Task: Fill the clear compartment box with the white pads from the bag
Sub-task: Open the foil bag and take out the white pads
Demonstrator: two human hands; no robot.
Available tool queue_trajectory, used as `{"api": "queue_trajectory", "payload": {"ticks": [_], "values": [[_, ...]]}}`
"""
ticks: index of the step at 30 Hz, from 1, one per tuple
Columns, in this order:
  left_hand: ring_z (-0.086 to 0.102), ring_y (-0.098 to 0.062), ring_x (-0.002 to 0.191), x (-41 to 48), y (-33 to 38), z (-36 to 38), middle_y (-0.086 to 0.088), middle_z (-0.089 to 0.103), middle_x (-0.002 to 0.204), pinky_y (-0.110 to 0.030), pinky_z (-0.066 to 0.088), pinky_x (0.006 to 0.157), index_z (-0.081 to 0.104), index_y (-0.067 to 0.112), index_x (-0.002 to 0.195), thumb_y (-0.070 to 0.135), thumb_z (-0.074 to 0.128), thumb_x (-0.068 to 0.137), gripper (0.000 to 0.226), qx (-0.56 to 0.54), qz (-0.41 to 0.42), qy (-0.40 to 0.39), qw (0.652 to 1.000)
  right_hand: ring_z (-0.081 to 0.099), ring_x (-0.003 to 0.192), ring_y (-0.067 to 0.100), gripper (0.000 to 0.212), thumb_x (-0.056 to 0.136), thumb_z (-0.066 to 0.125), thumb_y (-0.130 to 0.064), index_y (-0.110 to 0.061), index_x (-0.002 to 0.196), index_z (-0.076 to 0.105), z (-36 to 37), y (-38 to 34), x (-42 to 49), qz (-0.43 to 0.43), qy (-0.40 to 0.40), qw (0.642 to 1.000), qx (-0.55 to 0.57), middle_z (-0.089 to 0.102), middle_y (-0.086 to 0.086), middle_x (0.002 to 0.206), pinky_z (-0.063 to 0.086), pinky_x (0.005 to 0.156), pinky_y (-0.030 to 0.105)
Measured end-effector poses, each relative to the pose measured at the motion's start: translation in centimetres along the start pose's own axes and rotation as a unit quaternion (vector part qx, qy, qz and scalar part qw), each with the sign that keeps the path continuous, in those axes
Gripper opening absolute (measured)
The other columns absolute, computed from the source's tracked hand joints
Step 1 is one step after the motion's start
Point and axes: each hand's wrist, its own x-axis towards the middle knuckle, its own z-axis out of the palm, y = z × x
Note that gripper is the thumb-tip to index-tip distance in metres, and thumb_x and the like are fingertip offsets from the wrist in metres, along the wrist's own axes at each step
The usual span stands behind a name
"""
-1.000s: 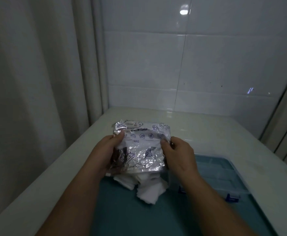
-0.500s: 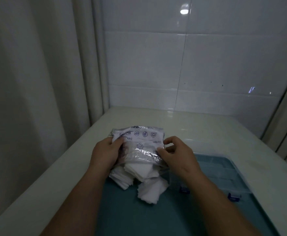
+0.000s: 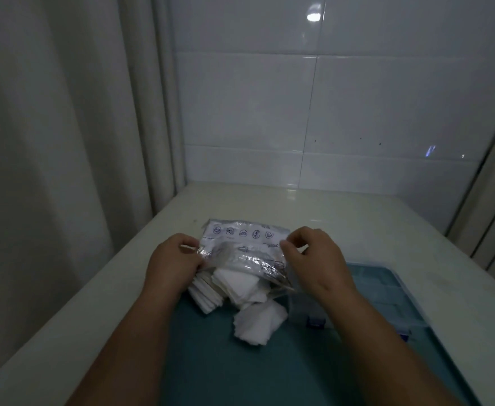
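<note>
Head view: both hands work the bag [image 3: 242, 244], a crinkly clear pouch with blue printing that lies on the pale table [image 3: 357, 218] at the far edge of the teal mat [image 3: 240, 370]. The left hand [image 3: 173, 265] pinches the bag's left edge between thumb and curled fingers; the right hand [image 3: 313, 259] pinches the right edge near the top with thumb and fingertips, its other fingers curled in. White pads [image 3: 240, 288] spill from the bag's near, open end in a loose heap on the mat, with one clump [image 3: 259, 323] lying nearest. The clear compartment box [image 3: 387, 294] sits just to the right, partly behind the right forearm; I cannot tell whether any compartment holds pads yet.

The step appears to be emptying the bag. To do it well, I would keep both pinches on the film alone, lift the far end so that the pads slide out toward the mat, and avoid scattering them off the edge. The pads look light and will shift easily.
</note>
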Motion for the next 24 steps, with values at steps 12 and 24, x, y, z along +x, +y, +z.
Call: {"api": "queue_trajectory", "payload": {"ticks": [12,24], "values": [[0.059,-0.021,0.082,0.8,-1.1,0.9,-0.011,0.070,0.094,-0.023,0.035,0.069,0.072,0.014,0.081,0.001,0.064,0.079,0.015,0.120,0.093,0.074,0.986,0.058,0.074,0.007,0.013,0.088,0.064,-0.036,-0.029,0.077,0.063,-2.9,1.5,0.0,-0.011,-0.135,0.990,-0.032,0.064,-0.011,0.079,0.043,0.063,0.023],[0.058,-0.034,0.096,1.1,-1.2,0.6,-0.018,0.064,0.105,-0.033,0.044,0.084,0.072,0.014,0.096,0.010,0.058,0.083,0.020,0.167,0.081,0.099,0.978,0.057,0.074,-0.009,0.014,0.076,0.075,-0.045,-0.038,0.087,0.071,-5.5,2.1,-2.1,-0.014,-0.377,0.908,-0.181,0.065,-0.022,0.080,0.038,0.061,0.011]]}}
